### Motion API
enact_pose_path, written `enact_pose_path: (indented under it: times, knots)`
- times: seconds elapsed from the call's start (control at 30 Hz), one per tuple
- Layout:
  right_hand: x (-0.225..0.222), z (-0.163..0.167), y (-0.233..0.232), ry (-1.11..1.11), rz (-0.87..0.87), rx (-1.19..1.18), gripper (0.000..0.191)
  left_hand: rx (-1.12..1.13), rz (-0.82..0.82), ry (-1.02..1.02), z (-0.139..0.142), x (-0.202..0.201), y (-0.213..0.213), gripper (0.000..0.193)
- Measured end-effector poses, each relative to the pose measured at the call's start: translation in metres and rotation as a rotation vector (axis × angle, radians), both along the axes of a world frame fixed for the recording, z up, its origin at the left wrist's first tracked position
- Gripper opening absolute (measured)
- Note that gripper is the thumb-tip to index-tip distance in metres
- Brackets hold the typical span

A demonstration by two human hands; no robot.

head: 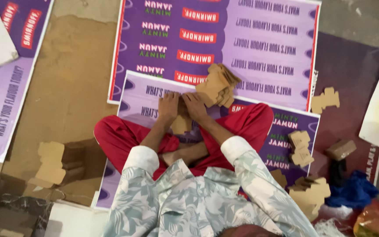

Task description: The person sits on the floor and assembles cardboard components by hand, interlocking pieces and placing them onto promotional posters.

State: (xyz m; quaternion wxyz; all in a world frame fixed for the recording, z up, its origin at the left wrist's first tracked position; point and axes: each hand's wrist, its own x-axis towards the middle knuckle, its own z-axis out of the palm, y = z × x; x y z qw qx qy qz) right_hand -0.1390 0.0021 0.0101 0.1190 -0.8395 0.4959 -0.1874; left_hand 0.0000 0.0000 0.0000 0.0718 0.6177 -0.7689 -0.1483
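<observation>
Head view: the person sits cross-legged on the floor [66, 87], red-trousered knees spread, on a purple printed sheet [145, 94] that overlaps a larger purple sheet [259, 39] farther out. Both hands meet just beyond the crossed shins. The left hand [168, 106] and right hand [194, 106] lie side by side, fingers flat and pressing down on a small brown cardboard piece [181, 124]. Neither grip is closed round it; the hands are spread over it and pin it to the sheet rather than clasping it. Most of the piece is hidden under the palms, and only its near end shows between the wrists.

From that visible part, the piece seems to run with its long axis from the person's body outward, its far end pointing toward a stack of cut cardboard blanks [218, 85] touching the right fingertips. How it is folded cannot be told.

Risks, as a judgement: the stack by the right hand is fanned and uneven, so a sideways nudge of that hand could topple it. The glossy sheet may let the piece slide under uneven pressure, giving a crooked crease. More folded cardboard pieces [300, 147] lie near the right knee, and another pile [310, 193] sits by the right elbow, where a backward elbow swing could scatter it.
</observation>
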Motion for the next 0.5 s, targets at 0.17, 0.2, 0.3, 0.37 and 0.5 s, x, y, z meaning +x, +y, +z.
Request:
enact_pose_path:
  times: [0.17,0.2,0.3,0.37,0.5]
  knots:
    - [0.0,0.005,0.0,-0.125,0.042,-0.087,0.038,-0.107,-0.043,0.069,0.005,0.002,0.01,0.049]
    - [0.001,0.005,0.0,-0.143,0.051,-0.108,0.039,-0.149,-0.063,0.074,0.004,0.003,0.01,0.048]
    - [0.001,0.003,-0.001,-0.125,0.022,-0.041,0.029,-0.23,-0.094,0.11,-0.008,0.004,0.013,0.05]
    - [0.002,0.003,-0.001,-0.085,0.029,0.053,0.029,-0.131,-0.113,0.114,-0.017,0.008,0.017,0.045]
    - [0.004,0.001,0.018,0.067,0.18,-0.114,0.037,-0.203,-0.162,0.127,-0.028,0.015,0.032,0.032]
